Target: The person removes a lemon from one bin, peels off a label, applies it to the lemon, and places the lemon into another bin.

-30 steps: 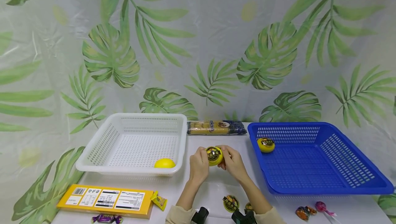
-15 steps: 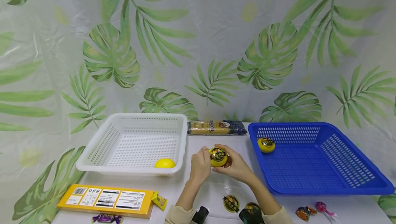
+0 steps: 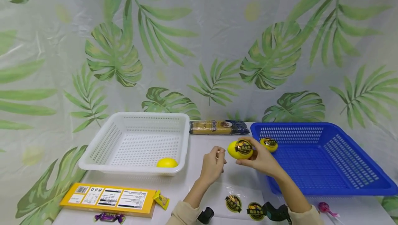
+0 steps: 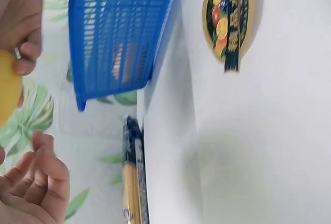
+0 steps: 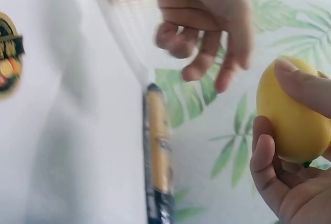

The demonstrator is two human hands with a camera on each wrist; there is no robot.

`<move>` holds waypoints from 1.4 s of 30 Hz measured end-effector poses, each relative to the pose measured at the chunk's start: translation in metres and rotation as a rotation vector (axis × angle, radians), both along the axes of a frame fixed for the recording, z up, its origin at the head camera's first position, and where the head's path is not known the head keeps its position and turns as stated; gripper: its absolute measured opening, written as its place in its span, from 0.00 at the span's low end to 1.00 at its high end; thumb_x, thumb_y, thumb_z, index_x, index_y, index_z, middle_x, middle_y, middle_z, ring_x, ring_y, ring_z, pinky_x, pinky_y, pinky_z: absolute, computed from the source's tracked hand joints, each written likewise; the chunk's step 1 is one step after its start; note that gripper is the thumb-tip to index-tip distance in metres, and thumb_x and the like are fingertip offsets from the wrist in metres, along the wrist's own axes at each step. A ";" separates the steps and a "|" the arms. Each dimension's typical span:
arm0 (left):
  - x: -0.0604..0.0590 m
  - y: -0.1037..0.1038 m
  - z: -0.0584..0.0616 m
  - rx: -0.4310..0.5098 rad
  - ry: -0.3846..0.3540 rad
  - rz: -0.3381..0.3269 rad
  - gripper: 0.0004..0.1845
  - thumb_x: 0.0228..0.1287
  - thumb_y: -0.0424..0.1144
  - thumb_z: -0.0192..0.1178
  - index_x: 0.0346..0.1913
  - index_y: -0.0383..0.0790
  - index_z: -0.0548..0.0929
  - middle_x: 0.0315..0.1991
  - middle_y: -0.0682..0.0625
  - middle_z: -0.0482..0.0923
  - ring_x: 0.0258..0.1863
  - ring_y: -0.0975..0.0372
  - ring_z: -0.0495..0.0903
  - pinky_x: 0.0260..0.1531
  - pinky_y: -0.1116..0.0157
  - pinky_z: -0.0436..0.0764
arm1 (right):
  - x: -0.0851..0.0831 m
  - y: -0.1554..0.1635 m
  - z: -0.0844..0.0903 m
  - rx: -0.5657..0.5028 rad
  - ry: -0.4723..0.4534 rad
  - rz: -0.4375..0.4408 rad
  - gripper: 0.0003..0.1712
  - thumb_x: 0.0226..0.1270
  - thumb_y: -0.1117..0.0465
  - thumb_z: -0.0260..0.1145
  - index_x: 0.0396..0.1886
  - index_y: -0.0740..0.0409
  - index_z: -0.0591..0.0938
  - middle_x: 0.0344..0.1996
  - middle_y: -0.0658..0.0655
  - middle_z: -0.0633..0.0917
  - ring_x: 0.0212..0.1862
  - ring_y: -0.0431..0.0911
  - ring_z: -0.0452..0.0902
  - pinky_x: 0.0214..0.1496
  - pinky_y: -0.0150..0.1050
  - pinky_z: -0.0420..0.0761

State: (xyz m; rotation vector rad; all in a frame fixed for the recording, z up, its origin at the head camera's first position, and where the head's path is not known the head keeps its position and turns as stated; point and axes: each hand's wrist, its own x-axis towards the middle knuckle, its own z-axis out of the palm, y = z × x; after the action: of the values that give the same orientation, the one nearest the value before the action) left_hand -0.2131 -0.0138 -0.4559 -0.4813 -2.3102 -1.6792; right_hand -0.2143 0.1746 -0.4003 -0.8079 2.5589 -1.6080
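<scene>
My right hand (image 3: 260, 159) grips a yellow lemon (image 3: 239, 149) with a round dark sticker on it, held above the table beside the blue basket (image 3: 357, 180); the right wrist view shows its fingers (image 5: 274, 175) curled round the lemon (image 5: 292, 120). My left hand (image 3: 214, 164) hovers just left of the lemon, fingers loosely curled, holding nothing. A second stickered lemon (image 3: 269, 143) lies in the blue basket's near-left corner. A plain lemon (image 3: 167, 162) sits in the white basket (image 3: 102, 161). Two round stickers (image 3: 234, 203) lie on a sheet between my forearms.
A long packet (image 3: 217, 127) lies at the back between the baskets. A yellow box (image 3: 107, 199) and wrapped sweets (image 3: 109, 217) lie front left, a lollipop (image 3: 323, 207) front right. A leaf-print curtain hangs behind the table.
Both hands held the stickered lemon before. The left hand has let go, and the right hand has carried the lemon right and slightly up, toward the blue basket.
</scene>
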 end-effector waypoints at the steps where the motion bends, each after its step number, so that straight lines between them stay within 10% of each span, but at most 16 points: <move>1: 0.000 0.004 0.000 -0.020 -0.007 -0.027 0.13 0.72 0.39 0.46 0.44 0.32 0.77 0.22 0.46 0.81 0.07 0.74 0.69 0.08 0.75 0.69 | -0.001 0.005 0.005 0.014 0.008 -0.012 0.41 0.50 0.67 0.74 0.63 0.67 0.64 0.51 0.70 0.74 0.40 0.50 0.81 0.37 0.34 0.81; 14: -0.009 0.055 0.012 -0.411 -0.068 -0.385 0.34 0.65 0.54 0.54 0.70 0.46 0.61 0.55 0.46 0.77 0.30 0.73 0.79 0.27 0.78 0.75 | -0.029 0.091 0.058 0.255 0.086 -0.171 0.41 0.56 0.63 0.71 0.66 0.66 0.61 0.52 0.70 0.72 0.42 0.41 0.76 0.38 0.31 0.79; 22: -0.007 0.082 0.005 -0.516 -0.040 -0.341 0.38 0.62 0.58 0.57 0.70 0.42 0.61 0.55 0.52 0.76 0.30 0.76 0.75 0.31 0.80 0.72 | -0.055 0.136 0.048 0.331 0.000 -0.263 0.46 0.60 0.58 0.68 0.69 0.71 0.54 0.57 0.76 0.65 0.54 0.68 0.68 0.44 0.46 0.77; 42: -0.002 0.089 -0.002 -0.421 -0.102 -0.281 0.42 0.57 0.56 0.63 0.71 0.46 0.60 0.54 0.56 0.75 0.26 0.78 0.71 0.28 0.79 0.71 | -0.100 0.181 -0.006 0.398 -0.102 -0.248 0.45 0.55 0.63 0.71 0.64 0.77 0.56 0.54 0.80 0.66 0.52 0.70 0.66 0.49 0.58 0.72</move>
State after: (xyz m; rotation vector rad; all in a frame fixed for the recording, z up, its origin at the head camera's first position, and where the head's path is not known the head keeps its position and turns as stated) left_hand -0.2152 0.0752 -0.4583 -0.8551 -2.7929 -1.3410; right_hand -0.3139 0.3558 -0.4060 -0.3775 2.8488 -1.0811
